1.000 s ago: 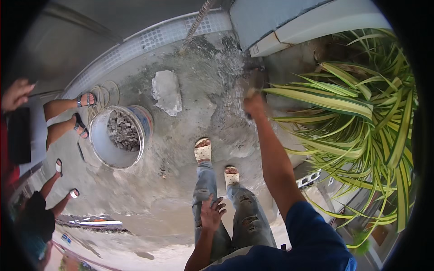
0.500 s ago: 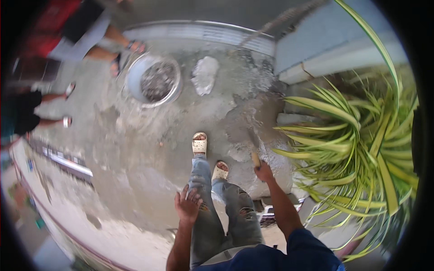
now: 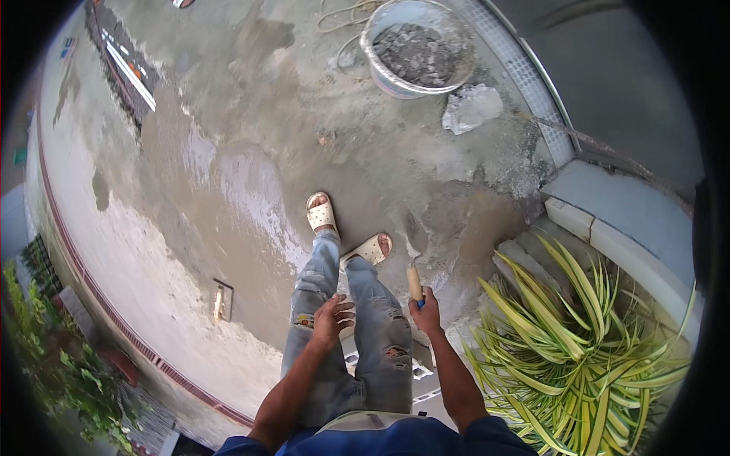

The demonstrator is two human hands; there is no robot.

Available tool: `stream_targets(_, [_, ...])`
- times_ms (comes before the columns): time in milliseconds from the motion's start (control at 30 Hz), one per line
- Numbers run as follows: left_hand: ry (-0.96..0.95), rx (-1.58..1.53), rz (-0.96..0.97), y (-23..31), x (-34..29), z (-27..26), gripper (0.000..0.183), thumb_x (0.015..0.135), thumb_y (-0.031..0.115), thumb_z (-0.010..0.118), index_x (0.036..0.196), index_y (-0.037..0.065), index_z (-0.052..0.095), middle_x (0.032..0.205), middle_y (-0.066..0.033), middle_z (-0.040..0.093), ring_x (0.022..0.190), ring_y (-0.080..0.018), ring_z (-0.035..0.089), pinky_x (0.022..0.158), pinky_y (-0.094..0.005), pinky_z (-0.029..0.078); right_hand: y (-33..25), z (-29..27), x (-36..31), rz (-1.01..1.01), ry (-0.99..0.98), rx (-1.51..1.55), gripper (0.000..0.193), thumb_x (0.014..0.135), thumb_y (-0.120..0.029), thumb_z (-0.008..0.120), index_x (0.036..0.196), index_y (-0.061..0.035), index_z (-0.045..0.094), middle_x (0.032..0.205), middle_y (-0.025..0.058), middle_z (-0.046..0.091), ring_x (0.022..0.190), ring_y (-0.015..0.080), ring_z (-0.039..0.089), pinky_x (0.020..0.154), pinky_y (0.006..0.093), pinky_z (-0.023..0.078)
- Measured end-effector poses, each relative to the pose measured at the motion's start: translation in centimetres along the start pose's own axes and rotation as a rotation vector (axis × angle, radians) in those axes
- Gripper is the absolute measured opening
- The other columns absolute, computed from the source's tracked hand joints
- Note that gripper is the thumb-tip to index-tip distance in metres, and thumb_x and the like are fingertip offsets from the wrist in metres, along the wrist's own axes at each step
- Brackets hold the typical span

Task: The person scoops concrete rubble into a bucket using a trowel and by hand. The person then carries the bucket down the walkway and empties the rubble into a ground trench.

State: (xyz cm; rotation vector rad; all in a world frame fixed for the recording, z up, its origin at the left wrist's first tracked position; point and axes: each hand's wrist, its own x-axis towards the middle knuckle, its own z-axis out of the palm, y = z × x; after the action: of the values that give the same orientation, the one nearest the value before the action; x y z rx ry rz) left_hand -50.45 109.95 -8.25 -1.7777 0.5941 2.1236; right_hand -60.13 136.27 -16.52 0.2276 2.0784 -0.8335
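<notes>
My right hand (image 3: pixel 427 310) is closed around the wooden handle of a pointed trowel (image 3: pixel 414 278), whose end is blue. The grey blade points away from me, above the wet patch of floor right of my feet. Nothing is in my left hand (image 3: pixel 329 322); it hangs in front of my left thigh with loosely bent fingers apart. Wet grey mortar (image 3: pixel 262 197) is smeared across the floor left of my cream sandals (image 3: pixel 320 212). Farther left lies a hand float (image 3: pixel 221 302) on the pale, dry strip.
A large tub (image 3: pixel 417 90) of grey rubble stands at the far right, with a whitish crumpled sheet (image 3: pixel 471 108) beside it and a rope (image 3: pixel 342 24) behind. A low wall (image 3: pixel 639 228) and a striped leafy plant (image 3: pixel 585 349) border my right side. Greenery (image 3: pixel 65 365) fills the lower left.
My view and body have turned left, so the tub and plant sit elsewhere in the picture. The trowel stays in my right hand. The people at the left have mostly left the view.
</notes>
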Motion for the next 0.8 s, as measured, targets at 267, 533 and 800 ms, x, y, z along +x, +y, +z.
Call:
stream_targets(267, [0.086, 0.217, 0.262, 0.0, 10.5, -0.3, 0.033, 0.093, 0.034, 0.058, 0.097, 0.002, 0.064, 0.081, -0.0086, 0.066, 0.065, -0.0156, 0.062, 0.057, -0.0285, 0.049, -8.4, 0.7, 11.0, -0.208, -0.223, -0.325, 0.039, 0.078, -0.023, 0.066, 0.108, -0.002, 0.051, 0.089, 0.0242, 0.062, 0.086, 0.0422, 0.061, 0.073, 0.0461, 0.048])
stream_targets(533, [0.25, 1.023, 1.09, 15.0, 39.0, -3.5, 0.051, 0.095, 0.03, 0.047, 0.128, -0.008, 0.044, 0.118, -0.0278, 0.053, 0.114, -0.0421, 0.049, 0.097, -0.0448, 0.038, -16.3, 6.5, 38.0, -0.244, 0.222, -0.719, 0.043, 0.089, -0.024, 0.058, 0.119, 0.001, 0.039, 0.103, 0.0269, 0.06, 0.094, 0.0431, 0.061, 0.081, 0.0498, 0.051])
stream_targets(800, [0.299, 1.18, 1.481, 24.1, 52.9, 0.1, 0.059, 0.1, 0.038, 0.031, 0.142, -0.003, 0.03, 0.146, -0.0254, 0.032, 0.138, -0.0406, 0.025, 0.113, -0.0496, 0.016, -12.9, 20.1, 41.7, -0.108, 0.255, -0.53, 0.039, 0.091, -0.015, 0.054, 0.119, -0.0008, 0.031, 0.11, 0.0263, 0.053, 0.09, 0.0415, 0.064, 0.074, 0.0465, 0.055])
